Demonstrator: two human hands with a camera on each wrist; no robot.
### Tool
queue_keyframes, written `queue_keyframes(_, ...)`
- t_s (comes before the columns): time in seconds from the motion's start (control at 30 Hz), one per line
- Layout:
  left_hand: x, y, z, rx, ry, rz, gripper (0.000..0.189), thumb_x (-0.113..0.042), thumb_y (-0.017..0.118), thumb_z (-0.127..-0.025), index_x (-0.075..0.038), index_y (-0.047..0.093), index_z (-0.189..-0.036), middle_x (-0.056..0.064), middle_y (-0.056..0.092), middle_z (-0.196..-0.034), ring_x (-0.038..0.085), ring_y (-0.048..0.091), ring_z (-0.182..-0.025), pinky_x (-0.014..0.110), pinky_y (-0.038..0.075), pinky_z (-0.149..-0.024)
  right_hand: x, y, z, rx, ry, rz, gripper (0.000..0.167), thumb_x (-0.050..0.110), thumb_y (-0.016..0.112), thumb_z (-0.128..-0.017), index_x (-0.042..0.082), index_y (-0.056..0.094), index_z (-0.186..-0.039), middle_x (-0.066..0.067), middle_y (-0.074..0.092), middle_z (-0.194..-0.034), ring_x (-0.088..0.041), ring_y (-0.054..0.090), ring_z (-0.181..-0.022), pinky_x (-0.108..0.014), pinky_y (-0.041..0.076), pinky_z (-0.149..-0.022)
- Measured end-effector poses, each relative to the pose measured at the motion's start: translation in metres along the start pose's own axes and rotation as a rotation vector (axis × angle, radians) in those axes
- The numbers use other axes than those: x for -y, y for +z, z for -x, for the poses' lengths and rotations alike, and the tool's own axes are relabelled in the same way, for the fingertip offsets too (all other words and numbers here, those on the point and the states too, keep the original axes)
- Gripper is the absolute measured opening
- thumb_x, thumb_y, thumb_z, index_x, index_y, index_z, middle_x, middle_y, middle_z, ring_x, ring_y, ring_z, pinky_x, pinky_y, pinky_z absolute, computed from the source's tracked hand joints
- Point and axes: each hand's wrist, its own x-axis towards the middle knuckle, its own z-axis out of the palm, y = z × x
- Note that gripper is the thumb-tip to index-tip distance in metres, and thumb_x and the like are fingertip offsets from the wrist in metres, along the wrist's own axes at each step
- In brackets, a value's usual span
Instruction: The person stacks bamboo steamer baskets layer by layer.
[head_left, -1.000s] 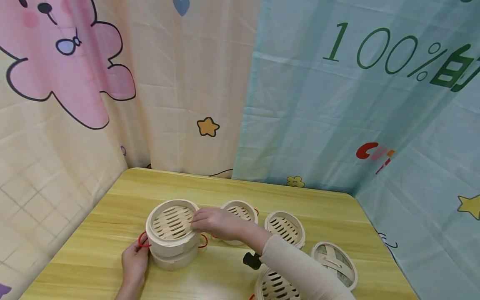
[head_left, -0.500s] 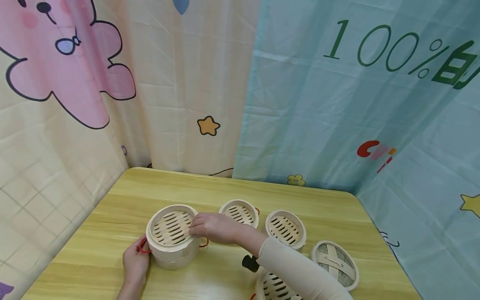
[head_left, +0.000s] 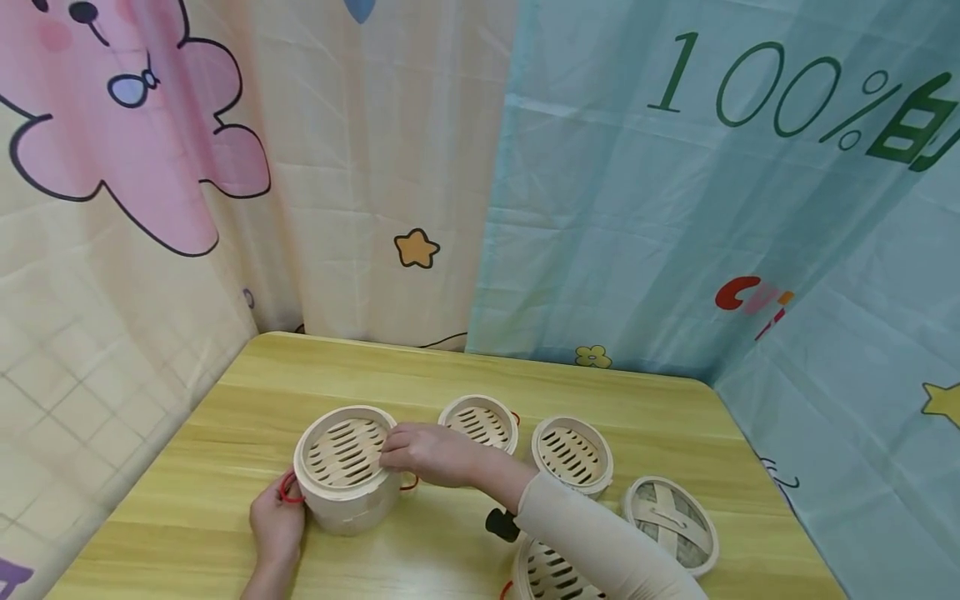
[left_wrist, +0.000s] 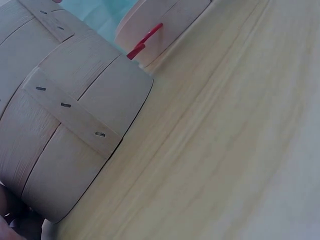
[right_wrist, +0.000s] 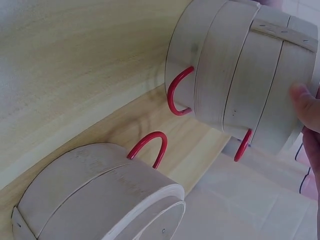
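Note:
Two round bamboo steamer baskets stand stacked at the left of the table. The upper basket (head_left: 347, 454) has a slatted floor and lies level over the lower basket (head_left: 345, 521). My right hand (head_left: 427, 452) pinches the upper basket's right rim, thumb outside on its wall, as the right wrist view shows. My left hand (head_left: 277, 518) holds the stack's left side by a red loop handle (head_left: 290, 489); its fingertips are partly hidden. In the left wrist view the stacked walls (left_wrist: 75, 100) meet along a thin seam, with fingers at the lower left corner.
Behind and right of the stack stand a small steamer basket (head_left: 480, 423) and another (head_left: 572, 454). A woven steamer lid (head_left: 670, 527) lies at the right. Another basket (head_left: 551, 575) sits at the front, partly behind the right sleeve (head_left: 600, 533). Curtains (head_left: 375, 167) hang around the table.
The upper basket has come down from a slightly raised, offset position and now lines up with the lower one. My right hand went down with it; my left hand shifted slightly right.

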Motion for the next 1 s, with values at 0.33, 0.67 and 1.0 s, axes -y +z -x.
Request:
queue_keyframes(0.33, 0.000, 0.002, 0.001, -0.035, -0.006, -0.050, 0.017, -0.001, 0.059, -0.086, 0.012, 0.066, -0.094, 0.024, 0.064, -0.094, -0.022, 0.035, -0.068, 0.017, 0.038, -0.067, 0.004, 0.002, 0.001, -0.023, -0.011, 0.022, 0.016, 0.011, 0.063, -0.087, 0.011, 0.068, -0.103, 0.003, 0.063, -0.102, -0.011, 0.053, -0.102, -0.012, 0.034, -0.094)
queue_keyframes(0.67, -0.002, 0.000, 0.000, -0.014, -0.056, -0.027, 0.014, 0.006, 0.054, -0.081, 0.013, 0.062, -0.072, 0.011, 0.058, -0.063, 0.006, 0.041, -0.055, 0.020, 0.034, -0.051, 0.011, 0.003, -0.003, -0.026, -0.016, 0.037, 0.019, 0.012, 0.064, -0.086, 0.012, 0.067, -0.105, 0.003, 0.062, -0.103, -0.011, 0.052, -0.103, -0.014, 0.030, -0.098)
queue_keyframes(1.0, -0.003, 0.002, 0.000, -0.016, -0.043, 0.057, 0.021, -0.002, 0.056, -0.086, 0.014, 0.065, -0.096, -0.032, 0.048, -0.057, -0.010, 0.045, -0.057, 0.009, 0.037, -0.052, 0.017, 0.003, -0.008, -0.027, 0.000, 0.050, 0.018, 0.015, 0.064, -0.086, 0.013, 0.067, -0.104, 0.005, 0.063, -0.102, -0.011, 0.052, -0.099, -0.015, 0.033, -0.095)
